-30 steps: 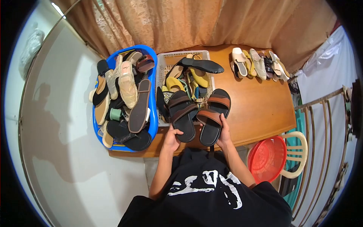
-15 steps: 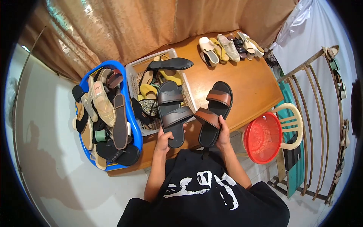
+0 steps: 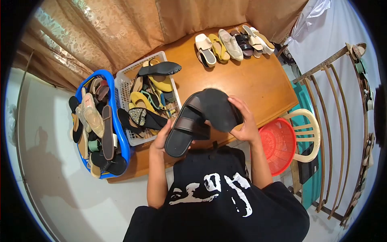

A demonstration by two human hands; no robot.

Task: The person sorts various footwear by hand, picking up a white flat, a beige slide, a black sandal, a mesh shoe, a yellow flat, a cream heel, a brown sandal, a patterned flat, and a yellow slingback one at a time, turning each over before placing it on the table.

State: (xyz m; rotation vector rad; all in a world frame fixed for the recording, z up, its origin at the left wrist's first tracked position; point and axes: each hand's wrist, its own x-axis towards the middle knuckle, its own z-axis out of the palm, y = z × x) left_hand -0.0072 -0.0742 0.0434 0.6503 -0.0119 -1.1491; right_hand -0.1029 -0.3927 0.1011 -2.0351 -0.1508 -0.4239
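Observation:
Two black slide sandals are in my hands, over the near edge of the wooden table. My left hand (image 3: 162, 136) grips the sandal with dark straps (image 3: 180, 139) along its left side, its footbed facing up. The other sandal (image 3: 219, 109) is turned so that its black sole faces me, and it overlaps the upper part of the first. My right hand (image 3: 245, 121) holds it by its right edge, thumb below and fingers above. The brown straps of this second sandal are hidden.
Left of the sandals, a white basket (image 3: 174, 90) holds several shoes, and a blue tub (image 3: 128, 151) beside it is heaped with more. Several shoes stand in a row at the back of the wooden table (image 3: 250, 86). A red basket (image 3: 278, 141) sits on a cream chair (image 3: 310, 139) near a wooden rack (image 3: 318, 72).
My right hand has flipped its sandal from footbed up to sole up and brought it against the left one. The left sandal has tilted, and the view has shifted slightly.

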